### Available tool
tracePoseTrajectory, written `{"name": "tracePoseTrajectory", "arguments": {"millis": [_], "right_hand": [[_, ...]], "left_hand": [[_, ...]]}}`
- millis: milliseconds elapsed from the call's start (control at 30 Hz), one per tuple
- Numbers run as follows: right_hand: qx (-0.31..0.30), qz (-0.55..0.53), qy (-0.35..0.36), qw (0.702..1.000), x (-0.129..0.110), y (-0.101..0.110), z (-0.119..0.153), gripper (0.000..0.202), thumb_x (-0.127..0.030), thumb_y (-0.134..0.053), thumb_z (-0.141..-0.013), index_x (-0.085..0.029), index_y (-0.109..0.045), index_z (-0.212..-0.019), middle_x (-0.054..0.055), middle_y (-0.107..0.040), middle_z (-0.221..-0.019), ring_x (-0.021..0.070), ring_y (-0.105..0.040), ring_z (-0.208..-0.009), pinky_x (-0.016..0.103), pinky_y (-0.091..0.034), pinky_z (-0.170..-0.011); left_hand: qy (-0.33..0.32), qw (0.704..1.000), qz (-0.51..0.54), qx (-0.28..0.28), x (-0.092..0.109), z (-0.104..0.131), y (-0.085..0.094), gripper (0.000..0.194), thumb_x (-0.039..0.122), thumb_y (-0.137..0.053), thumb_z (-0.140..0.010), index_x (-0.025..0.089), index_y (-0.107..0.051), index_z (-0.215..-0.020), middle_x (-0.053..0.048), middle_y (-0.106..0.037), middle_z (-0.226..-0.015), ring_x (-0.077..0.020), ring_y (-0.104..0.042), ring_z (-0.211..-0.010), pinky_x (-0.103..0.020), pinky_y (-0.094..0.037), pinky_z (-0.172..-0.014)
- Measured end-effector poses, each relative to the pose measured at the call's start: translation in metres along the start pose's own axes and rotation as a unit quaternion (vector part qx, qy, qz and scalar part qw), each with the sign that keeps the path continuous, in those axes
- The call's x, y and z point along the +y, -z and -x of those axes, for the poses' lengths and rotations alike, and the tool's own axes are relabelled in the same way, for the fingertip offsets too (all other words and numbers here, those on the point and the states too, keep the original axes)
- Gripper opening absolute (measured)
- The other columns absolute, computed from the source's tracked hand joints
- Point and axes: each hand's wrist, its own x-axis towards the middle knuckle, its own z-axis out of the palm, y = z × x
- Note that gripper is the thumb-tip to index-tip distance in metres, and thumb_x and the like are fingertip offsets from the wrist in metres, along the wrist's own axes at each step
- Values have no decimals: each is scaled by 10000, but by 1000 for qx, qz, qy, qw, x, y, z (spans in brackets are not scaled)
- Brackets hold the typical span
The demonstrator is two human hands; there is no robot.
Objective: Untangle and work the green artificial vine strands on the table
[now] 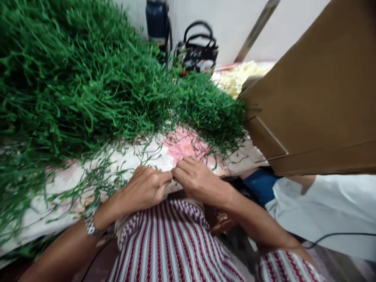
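Left hand (145, 186) and right hand (198, 180) meet fingertip to fingertip, pinched; item between unclear. Green stems (96, 86) heaped on floral worktop (152, 150).

red-and-white striped clothing (173, 246), silver metal-link watch (90, 220) on left wrist

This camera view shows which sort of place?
Probably a small handwork workshop: a large heap of green plastic-looking stems, a big brown cardboard box and a pale-yellow pile suggest it.
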Motion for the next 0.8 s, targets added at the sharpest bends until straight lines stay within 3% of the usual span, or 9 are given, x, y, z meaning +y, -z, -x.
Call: {"name": "tracePoseTrajectory", "arguments": {"millis": [133,267,400,467,533,633,733,800], "right_hand": [[-4,-38,50,998,7,0,0,190,-127,-378,-877,-156,-493,-728,43,-473,-734,155,-340,-678,292,-275,-625],[-17,-134,124,983,14,2,-4,232,-121,-363,-877,-155,-485,-682,26,-459,-686,139,-349,-662,279,-293,-632],[-70,-310,197,928,24,2,-4,252,-168,-383,-905,-148,-529,-701,15,-491,-657,119,-424,-671,267,-350,-694],[-78,-393,200,894,29,2,0,216,-181,-418,-902,-141,-558,-742,22,-533,-670,114,-474,-692,265,-377,-721],[-52,-424,153,891,33,2,4,171,-168,-441,-894,-132,-575,-795,41,-569,-719,116,-511,-725,262,-395,-717],[42,-380,35,923,34,3,2,130,-155,-461,-879,-132,-579,-828,59,-580,-762,125,-525,-737,267,-402,-685],[121,-344,-40,930,27,-1,-10,133,-156,-464,-864,-152,-590,-819,49,-578,-747,131,-523,-719,284,-408,-685],[139,-356,-63,922,19,-5,-19,142,-178,-463,-864,-159,-604,-857,47,-582,-765,137,-527,-735,292,-413,-697]], "left_hand": [[-28,999,16,-19,-3,1,5,168,57,-395,-686,171,-467,-586,39,-436,-478,-92,-327,-448,-268,-170,-492],[-99,992,58,-44,-7,2,6,175,19,-388,-641,170,-423,-560,49,-365,-478,-88,-284,-458,-270,-177,-487],[-168,974,127,-83,-15,8,9,206,-4,-387,-644,166,-461,-555,43,-386,-476,-84,-335,-466,-259,-235,-490],[-172,966,179,-79,-19,12,12,236,-6,-386,-688,163,-531,-609,33,-458,-495,-80,-395,-472,-240,-284,-498],[-135,962,233,-48,-21,14,15,226,34,-414,-767,158,-599,-735,18,-550,-563,-75,-469,-506,-212,-337,-521],[-27,958,286,25,-19,12,18,133,129,-487,-824,158,-612,-862,11,-606,-684,-66,-522,-573,-178,-381,-557],[70,945,307,91,-16,6,14,82,159,-511,-821,148,-588,-793,23,-566,-675,-66,-507,-598,-169,-385,-564],[99,936,316,124,-17,3,10,96,170,-515,-818,144,-573,-747,32,-533,-628,-67,-478,-573,-172,-376,-547]]}}
